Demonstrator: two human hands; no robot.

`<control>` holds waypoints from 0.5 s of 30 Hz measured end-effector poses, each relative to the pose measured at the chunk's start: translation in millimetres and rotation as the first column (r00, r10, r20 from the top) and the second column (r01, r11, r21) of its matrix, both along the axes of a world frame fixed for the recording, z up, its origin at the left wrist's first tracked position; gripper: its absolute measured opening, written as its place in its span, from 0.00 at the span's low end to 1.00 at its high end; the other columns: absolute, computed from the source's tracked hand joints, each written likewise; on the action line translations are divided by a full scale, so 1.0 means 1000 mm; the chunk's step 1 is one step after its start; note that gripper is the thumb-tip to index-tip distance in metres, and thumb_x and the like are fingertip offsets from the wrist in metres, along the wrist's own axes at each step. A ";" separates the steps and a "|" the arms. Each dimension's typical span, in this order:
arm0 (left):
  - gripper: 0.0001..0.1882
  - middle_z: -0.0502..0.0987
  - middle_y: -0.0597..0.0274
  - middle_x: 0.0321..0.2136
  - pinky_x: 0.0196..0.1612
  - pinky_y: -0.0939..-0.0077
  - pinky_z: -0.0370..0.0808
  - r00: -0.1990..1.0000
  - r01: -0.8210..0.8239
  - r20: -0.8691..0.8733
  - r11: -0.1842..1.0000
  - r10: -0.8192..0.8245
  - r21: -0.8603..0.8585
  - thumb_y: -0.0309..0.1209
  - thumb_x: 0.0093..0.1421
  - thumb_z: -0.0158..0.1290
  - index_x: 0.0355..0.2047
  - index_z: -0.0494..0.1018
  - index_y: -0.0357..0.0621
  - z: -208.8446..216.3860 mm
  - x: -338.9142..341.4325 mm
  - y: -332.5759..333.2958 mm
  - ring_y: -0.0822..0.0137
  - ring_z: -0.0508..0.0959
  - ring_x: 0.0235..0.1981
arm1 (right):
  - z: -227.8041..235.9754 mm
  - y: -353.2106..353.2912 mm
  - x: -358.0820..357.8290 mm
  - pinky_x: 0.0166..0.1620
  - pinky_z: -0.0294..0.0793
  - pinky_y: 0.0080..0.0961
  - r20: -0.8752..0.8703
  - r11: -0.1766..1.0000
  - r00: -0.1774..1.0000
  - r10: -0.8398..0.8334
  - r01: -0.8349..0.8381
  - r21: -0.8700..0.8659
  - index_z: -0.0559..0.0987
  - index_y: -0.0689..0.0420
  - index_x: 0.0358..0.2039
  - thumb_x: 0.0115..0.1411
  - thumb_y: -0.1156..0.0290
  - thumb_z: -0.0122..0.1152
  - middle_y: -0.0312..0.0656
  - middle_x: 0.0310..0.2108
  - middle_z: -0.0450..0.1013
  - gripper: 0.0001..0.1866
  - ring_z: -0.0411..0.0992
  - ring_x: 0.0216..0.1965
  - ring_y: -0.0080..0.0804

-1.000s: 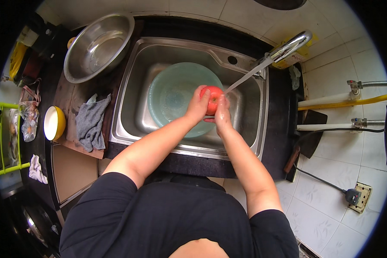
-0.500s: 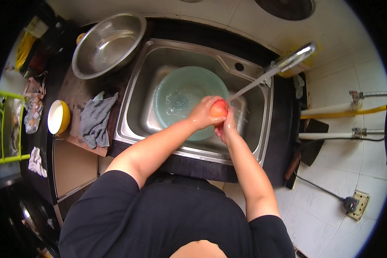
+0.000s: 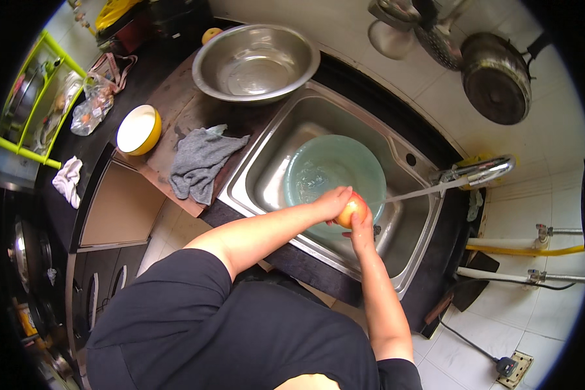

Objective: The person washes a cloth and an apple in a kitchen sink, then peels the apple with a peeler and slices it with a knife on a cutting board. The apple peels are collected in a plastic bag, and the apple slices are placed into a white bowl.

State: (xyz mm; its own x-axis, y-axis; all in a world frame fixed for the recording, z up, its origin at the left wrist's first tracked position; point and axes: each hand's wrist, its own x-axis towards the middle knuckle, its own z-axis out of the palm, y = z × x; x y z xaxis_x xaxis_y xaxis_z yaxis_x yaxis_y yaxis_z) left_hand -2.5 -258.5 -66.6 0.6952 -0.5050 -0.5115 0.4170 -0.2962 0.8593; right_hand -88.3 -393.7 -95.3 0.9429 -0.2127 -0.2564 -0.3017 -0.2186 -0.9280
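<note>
Both my hands close around a wet red-and-yellow apple [image 3: 351, 212], over the near right part of a pale green plastic basin [image 3: 364, 159]. My left hand [image 3: 333, 203] grips its left side; my right hand [image 3: 363, 233] wraps it from the right and below. Some fingers are hidden behind the fruit. From the chrome faucet [image 3: 481, 171] a stream of water [image 3: 413, 194] runs slanting toward my right hand and the apple. The basin holds water and stands in the stainless steel sink [image 3: 318, 104].
Left of the sink, a large steel bowl [image 3: 257, 65], a grey cloth [image 3: 205, 162] and a yellow bowl [image 3: 140, 130] rest on a brown board [image 3: 175, 110]. A pan [image 3: 497, 88] and ladles hang on the wall. Pipes [image 3: 513, 250] run along the right wall.
My view has swung, so sink and counter sit lower and farther right. My hands have turned the apple, showing more of its yellow side, and they remain closed on it.
</note>
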 end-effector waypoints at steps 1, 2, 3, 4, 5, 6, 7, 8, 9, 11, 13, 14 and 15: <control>0.27 0.73 0.53 0.31 0.11 0.76 0.69 0.995 -0.018 -0.095 1.000 0.016 -0.016 0.51 0.62 0.30 0.50 0.62 0.46 0.000 0.001 0.005 0.64 0.74 0.17 | -0.010 0.000 0.002 0.51 0.66 0.35 0.062 0.999 0.998 0.027 -0.024 -0.036 0.48 0.60 0.59 0.50 0.51 0.59 0.54 0.49 0.62 0.45 0.66 0.48 0.47; 0.25 0.73 0.53 0.29 0.09 0.76 0.68 0.975 -0.100 -0.206 0.993 0.086 -0.056 0.49 0.63 0.28 0.45 0.64 0.43 -0.002 -0.001 0.010 0.65 0.73 0.14 | 0.014 0.012 0.005 0.56 0.61 0.35 0.029 0.997 0.999 0.030 -0.028 -0.065 0.48 0.60 0.59 0.39 0.60 0.70 0.52 0.53 0.59 0.53 0.60 0.54 0.45; 0.25 0.72 0.53 0.29 0.10 0.75 0.68 0.964 -0.127 -0.244 0.990 0.108 -0.061 0.49 0.63 0.28 0.45 0.64 0.43 0.002 0.000 0.016 0.64 0.73 0.15 | 0.021 0.020 0.008 0.56 0.61 0.35 0.103 0.988 0.992 0.078 -0.063 -0.138 0.48 0.58 0.60 0.38 0.59 0.71 0.51 0.53 0.59 0.54 0.61 0.54 0.43; 0.25 0.72 0.54 0.30 0.10 0.75 0.69 0.951 -0.153 -0.283 0.986 0.128 -0.066 0.49 0.63 0.28 0.45 0.64 0.44 0.005 0.002 0.023 0.63 0.74 0.16 | 0.027 0.026 0.007 0.56 0.60 0.34 0.172 0.973 0.977 0.128 -0.090 -0.212 0.47 0.57 0.60 0.37 0.58 0.72 0.50 0.53 0.59 0.55 0.61 0.53 0.42; 0.25 0.72 0.54 0.31 0.11 0.74 0.70 0.939 -0.176 -0.314 0.982 0.144 -0.076 0.49 0.63 0.28 0.45 0.64 0.44 0.010 0.006 0.028 0.63 0.74 0.17 | 0.032 0.031 0.010 0.56 0.60 0.34 0.244 0.951 0.953 0.181 -0.106 -0.291 0.47 0.55 0.60 0.36 0.57 0.73 0.49 0.53 0.60 0.56 0.61 0.53 0.41; 0.25 0.72 0.53 0.33 0.13 0.73 0.72 0.933 -0.259 -0.284 0.961 0.223 -0.098 0.48 0.63 0.28 0.46 0.64 0.44 0.012 0.005 0.030 0.61 0.76 0.22 | 0.038 0.037 0.013 0.55 0.61 0.33 0.212 0.965 0.965 0.152 -0.099 -0.244 0.49 0.55 0.60 0.33 0.59 0.75 0.49 0.53 0.60 0.57 0.61 0.53 0.40; 0.25 0.71 0.54 0.35 0.14 0.72 0.73 0.952 -0.245 -0.217 0.963 0.216 -0.115 0.48 0.63 0.27 0.47 0.64 0.45 0.013 0.006 0.035 0.60 0.76 0.26 | 0.046 0.042 0.015 0.55 0.61 0.33 0.196 0.964 0.969 0.152 -0.102 -0.244 0.51 0.55 0.58 0.33 0.58 0.75 0.48 0.52 0.60 0.55 0.61 0.53 0.40; 0.25 0.71 0.53 0.38 0.20 0.68 0.75 0.964 -0.208 -0.192 0.972 0.185 -0.106 0.48 0.63 0.27 0.48 0.65 0.46 0.029 0.009 0.040 0.58 0.76 0.30 | 0.055 0.041 0.020 0.54 0.62 0.33 0.244 0.954 0.953 0.182 -0.111 -0.280 0.52 0.55 0.58 0.33 0.59 0.75 0.47 0.51 0.61 0.54 0.62 0.52 0.39; 0.25 0.72 0.53 0.40 0.27 0.65 0.76 0.973 -0.181 -0.160 0.979 0.164 -0.095 0.47 0.63 0.27 0.48 0.65 0.46 0.047 0.014 0.048 0.56 0.76 0.33 | 0.067 0.044 0.028 0.53 0.63 0.33 0.295 0.941 0.929 0.223 -0.126 -0.316 0.53 0.55 0.57 0.32 0.59 0.75 0.46 0.51 0.61 0.53 0.62 0.52 0.38; 0.25 0.70 0.52 0.47 0.47 0.66 0.70 0.898 0.029 0.436 0.996 -0.063 0.085 0.46 0.64 0.29 0.50 0.65 0.43 0.032 0.034 0.059 0.55 0.74 0.43 | 0.082 0.041 0.037 0.48 0.69 0.33 0.351 0.929 0.892 0.283 -0.164 -0.332 0.54 0.54 0.56 0.33 0.59 0.74 0.44 0.48 0.63 0.52 0.65 0.48 0.39; 0.25 0.66 0.50 0.51 0.56 0.69 0.60 0.814 0.172 0.572 0.982 -0.097 -0.077 0.44 0.63 0.32 0.54 0.61 0.42 0.070 0.034 0.071 0.56 0.67 0.51 | 0.106 0.049 0.039 0.37 0.74 0.29 0.172 0.938 0.978 0.117 -0.166 0.305 0.54 0.56 0.56 0.37 0.60 0.72 0.46 0.47 0.63 0.48 0.67 0.45 0.39; 0.27 0.65 0.49 0.51 0.56 0.69 0.59 0.712 0.227 0.700 0.964 -0.066 -0.139 0.45 0.60 0.39 0.55 0.59 0.42 0.073 0.034 0.076 0.56 0.66 0.52 | 0.108 0.050 0.043 0.26 0.75 0.24 0.123 0.904 0.983 0.139 -0.176 0.390 0.53 0.57 0.56 0.42 0.57 0.68 0.46 0.47 0.63 0.46 0.69 0.40 0.37; 0.31 0.64 0.48 0.52 0.57 0.69 0.59 0.594 0.299 0.804 0.935 -0.026 -0.191 0.46 0.58 0.46 0.56 0.57 0.42 0.081 0.036 0.079 0.56 0.65 0.53 | 0.113 0.052 0.045 0.23 0.74 0.24 0.155 0.907 0.969 0.191 -0.234 0.351 0.53 0.58 0.56 0.44 0.47 0.64 0.46 0.46 0.64 0.47 0.70 0.39 0.36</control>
